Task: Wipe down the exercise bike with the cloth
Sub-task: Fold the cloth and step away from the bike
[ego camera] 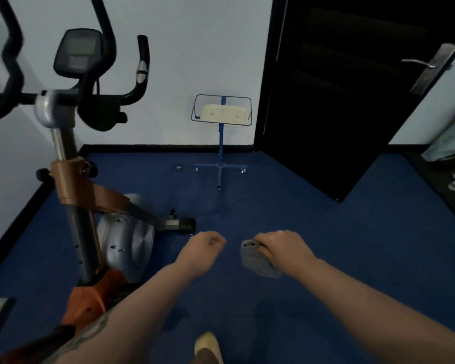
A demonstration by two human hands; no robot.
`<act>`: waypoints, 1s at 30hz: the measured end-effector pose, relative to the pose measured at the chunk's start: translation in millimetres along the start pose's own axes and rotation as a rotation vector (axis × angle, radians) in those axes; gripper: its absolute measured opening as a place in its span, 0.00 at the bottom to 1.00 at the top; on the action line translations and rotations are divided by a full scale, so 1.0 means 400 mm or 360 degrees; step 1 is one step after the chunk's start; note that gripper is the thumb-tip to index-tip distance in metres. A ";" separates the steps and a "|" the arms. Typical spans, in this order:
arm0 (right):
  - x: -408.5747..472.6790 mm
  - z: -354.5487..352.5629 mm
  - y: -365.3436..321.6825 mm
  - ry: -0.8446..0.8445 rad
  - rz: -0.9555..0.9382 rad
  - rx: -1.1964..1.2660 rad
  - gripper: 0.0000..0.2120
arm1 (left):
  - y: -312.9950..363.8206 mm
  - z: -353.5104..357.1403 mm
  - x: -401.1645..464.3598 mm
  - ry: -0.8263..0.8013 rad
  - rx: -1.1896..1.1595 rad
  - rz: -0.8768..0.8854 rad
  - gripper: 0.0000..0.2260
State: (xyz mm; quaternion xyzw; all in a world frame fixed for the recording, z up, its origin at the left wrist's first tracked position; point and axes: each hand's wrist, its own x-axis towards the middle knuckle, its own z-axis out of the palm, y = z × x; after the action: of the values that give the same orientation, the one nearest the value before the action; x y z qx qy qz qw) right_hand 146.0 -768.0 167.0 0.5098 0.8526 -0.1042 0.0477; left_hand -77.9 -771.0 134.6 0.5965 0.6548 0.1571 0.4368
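Observation:
The exercise bike (74, 164) stands at the left, with black handlebars, a dark console (76, 52), a silver stem, a brown taped post and a grey flywheel cover (128, 240). My right hand (283, 246) grips a folded grey cloth (255, 258) in mid-air over the blue floor, to the right of the bike. My left hand (204, 245) hangs beside it with fingers curled and nothing in it. Neither hand touches the bike.
A blue stand (221, 153) with a wire basket holding a pale object stands by the far wall. A dark open door (352, 88) with a metal handle fills the right. Blue carpet (326, 232) covers the floor. My foot (208, 346) shows at the bottom.

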 end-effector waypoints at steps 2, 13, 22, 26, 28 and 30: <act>0.055 -0.005 0.025 -0.0019 0.0010 0.0007 0.12 | -0.002 -0.019 0.058 -0.0001 -0.0006 -0.0007 0.06; 0.428 -0.106 0.186 -0.0033 0.0146 -0.0042 0.10 | 0.064 -0.173 0.471 -0.0029 0.0013 -0.0003 0.07; 0.683 -0.185 0.378 0.0100 0.0313 0.0215 0.10 | 0.191 -0.217 0.771 -0.0178 0.0129 -0.0011 0.08; 0.815 -0.207 0.490 0.0091 0.0256 0.0214 0.10 | 0.238 -0.224 0.910 -0.0203 0.0213 -0.0056 0.11; 0.891 -0.225 0.560 0.0105 0.0241 0.0228 0.09 | 0.281 -0.231 1.002 -0.0195 0.0244 -0.0079 0.11; 0.963 -0.245 0.624 0.0110 0.0225 0.0233 0.09 | 0.337 -0.247 1.097 -0.0166 0.0275 -0.0080 0.11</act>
State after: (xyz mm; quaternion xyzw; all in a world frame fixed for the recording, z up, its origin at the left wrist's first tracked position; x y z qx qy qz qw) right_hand 184.8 -300.4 157.8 0.5741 0.8058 -0.1451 -0.0118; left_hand -25.3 -304.6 119.9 0.6227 0.6570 0.0578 0.4211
